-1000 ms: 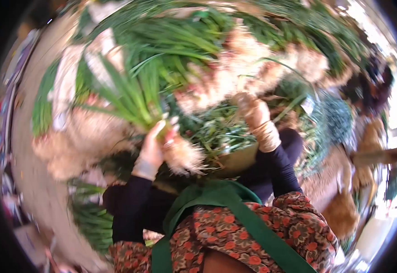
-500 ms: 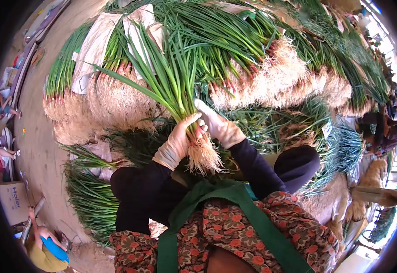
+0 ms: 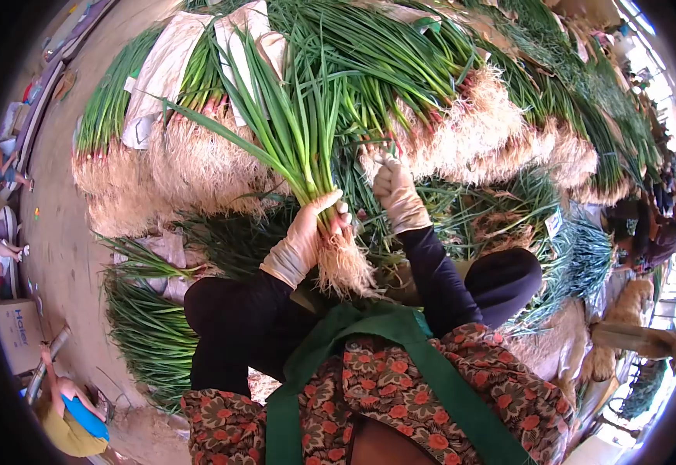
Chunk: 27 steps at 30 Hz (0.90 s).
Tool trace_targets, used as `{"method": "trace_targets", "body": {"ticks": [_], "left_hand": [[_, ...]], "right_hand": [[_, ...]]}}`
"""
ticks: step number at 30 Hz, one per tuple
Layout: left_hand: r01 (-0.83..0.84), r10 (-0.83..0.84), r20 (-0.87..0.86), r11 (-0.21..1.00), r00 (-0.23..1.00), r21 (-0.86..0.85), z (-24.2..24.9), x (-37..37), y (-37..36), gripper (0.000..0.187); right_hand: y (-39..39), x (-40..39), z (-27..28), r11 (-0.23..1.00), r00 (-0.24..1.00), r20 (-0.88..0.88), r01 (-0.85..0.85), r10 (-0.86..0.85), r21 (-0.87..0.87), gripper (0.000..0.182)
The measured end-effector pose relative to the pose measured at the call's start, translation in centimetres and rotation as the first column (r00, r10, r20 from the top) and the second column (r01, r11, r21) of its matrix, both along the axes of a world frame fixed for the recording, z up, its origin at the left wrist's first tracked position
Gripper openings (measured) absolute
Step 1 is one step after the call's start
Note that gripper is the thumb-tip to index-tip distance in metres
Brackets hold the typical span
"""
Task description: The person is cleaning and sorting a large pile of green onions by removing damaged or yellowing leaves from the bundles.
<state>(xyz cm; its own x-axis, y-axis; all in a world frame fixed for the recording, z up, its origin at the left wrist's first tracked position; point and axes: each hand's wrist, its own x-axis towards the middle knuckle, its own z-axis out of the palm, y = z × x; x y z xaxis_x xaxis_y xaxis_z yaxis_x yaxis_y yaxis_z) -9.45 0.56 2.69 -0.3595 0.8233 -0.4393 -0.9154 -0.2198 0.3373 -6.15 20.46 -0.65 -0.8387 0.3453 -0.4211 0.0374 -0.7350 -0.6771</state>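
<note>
My left hand (image 3: 305, 236), in a pale thin glove, is closed around a bunch of green onions (image 3: 303, 147) just above the roots. The long green leaves fan up and away from me; the pale, stringy roots (image 3: 346, 263) hang below the hand. To the right, apart from that bunch, my right hand (image 3: 394, 188) is gloved too, its fingers curled closed close to the roots of a piled row. A thin green strand shows by its fingertips, but what they grip is too small to make out.
Heaped green onions with roots toward me (image 3: 462, 128) line the far side. White sacks (image 3: 169, 74) lie over some at left. Loose leaves (image 3: 501, 209) litter the ground before me. More onions (image 3: 148, 341) lie at my left. Other people sit at both edges; a cardboard box (image 3: 18, 337) stands left.
My right hand has left the held bunch and moved right and away from me, its fingers now curled. My left hand keeps the bunch almost in the same place.
</note>
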Motion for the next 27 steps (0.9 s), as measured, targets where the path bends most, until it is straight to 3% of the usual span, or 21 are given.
{"method": "trace_targets", "body": {"ticks": [1,2,4,5,6,8,10,12,14,15,18,19,20,22,23,24,26,27], "left_hand": [[0.017,-0.019,-0.021,0.997,1.000,-0.077,-0.3,-0.3,-0.1,0.017],[0.006,-0.009,-0.046,0.997,0.999,-0.083,-0.2,-0.4,0.0,0.017],[-0.013,0.005,-0.077,0.995,0.997,-0.097,-0.3,0.3,0.2,0.016],[-0.021,0.012,-0.069,0.990,0.998,-0.137,-0.4,0.5,0.3,0.018],[-0.032,0.021,-0.066,0.984,0.998,-0.176,-0.5,0.6,0.4,0.021],[-0.054,0.039,-0.062,0.964,0.997,-0.259,-0.9,0.5,0.2,0.029],[-0.009,-0.002,-0.067,0.987,0.998,-0.159,-1.4,0.2,-0.3,0.032],[0.016,-0.021,-0.043,0.993,0.999,-0.117,-1.0,0.2,-0.3,0.032],[-0.012,0.012,-0.001,0.994,1.000,-0.110,-0.7,0.5,0.0,0.033],[-0.037,0.038,0.004,0.993,0.999,-0.114,-0.4,0.8,0.3,0.033],[-0.066,0.067,0.003,0.986,0.998,-0.151,0.0,0.9,0.4,0.030],[-0.088,0.089,-0.003,0.979,0.996,-0.182,0.3,1.0,0.6,0.030],[-0.108,0.109,-0.009,0.972,0.994,-0.210,0.4,1.2,0.8,0.030],[0.010,-0.021,-0.067,0.985,0.998,-0.170,-1.9,0.4,0.1,0.028],[-0.038,0.029,-0.051,0.985,0.998,-0.171,-1.0,0.9,0.3,0.028],[-0.084,0.079,-0.034,0.981,0.996,-0.173,0.4,1.3,0.4,0.028],[-0.074,0.077,0.007,0.981,0.997,-0.181,2.1,1.5,0.7,0.023],[-0.070,0.076,0.025,0.980,0.997,-0.186,2.4,1.5,0.8,0.021]], "right_hand": [[0.1,0.6,1.1,0.992,0.998,-0.024,-0.059,0.062,0.108,0.026],[-0.3,0.3,3.5,0.947,0.963,0.171,-0.244,0.210,0.210,0.024],[-2.5,0.2,5.0,0.797,0.878,0.189,-0.479,0.440,0.369,0.029],[-3.2,0.0,5.2,0.647,0.800,0.384,-0.599,0.462,0.471,0.036],[-3.5,-0.8,4.5,0.616,0.769,0.422,-0.638,0.480,0.462,0.033],[-3.6,-1.1,2.5,0.723,0.885,0.285,-0.466,0.368,0.510,0.028],[-2.3,-1.1,1.3,0.802,0.890,0.154,-0.453,0.428,0.388,0.022],[-2.0,-0.4,1.5,0.809,0.875,0.188,-0.484,0.446,0.334,0.023],[-3.1,0.4,3.2,0.866,0.876,0.134,-0.480,0.464,0.141,0.022],[-3.6,0.5,3.4,0.860,0.886,0.170,-0.462,0.432,0.219,0.021],[-3.4,-0.1,2.9,0.858,0.877,0.211,-0.471,0.431,0.205,0.024],[-3.3,-0.3,2.4,0.833,0.910,0.140,-0.414,0.391,0.367,0.027],[-3.5,0.0,4.0,0.825,0.863,0.240,-0.499,0.445,0.264,0.032],[-3.8,-0.3,4.0,0.657,0.801,0.365,-0.598,0.474,0.460,0.038],[-3.3,-0.5,2.4,0.691,0.816,0.374,-0.575,0.442,0.438,0.037],[-3.0,-0.8,1.6,0.686,0.863,0.335,-0.504,0.378,0.525,0.034],[-2.0,-1.4,1.0,0.530,0.878,0.374,-0.479,0.299,0.700,0.031],[-2.7,-1.4,0.8,0.594,0.930,0.236,-0.362,0.281,0.718,0.033]]}}
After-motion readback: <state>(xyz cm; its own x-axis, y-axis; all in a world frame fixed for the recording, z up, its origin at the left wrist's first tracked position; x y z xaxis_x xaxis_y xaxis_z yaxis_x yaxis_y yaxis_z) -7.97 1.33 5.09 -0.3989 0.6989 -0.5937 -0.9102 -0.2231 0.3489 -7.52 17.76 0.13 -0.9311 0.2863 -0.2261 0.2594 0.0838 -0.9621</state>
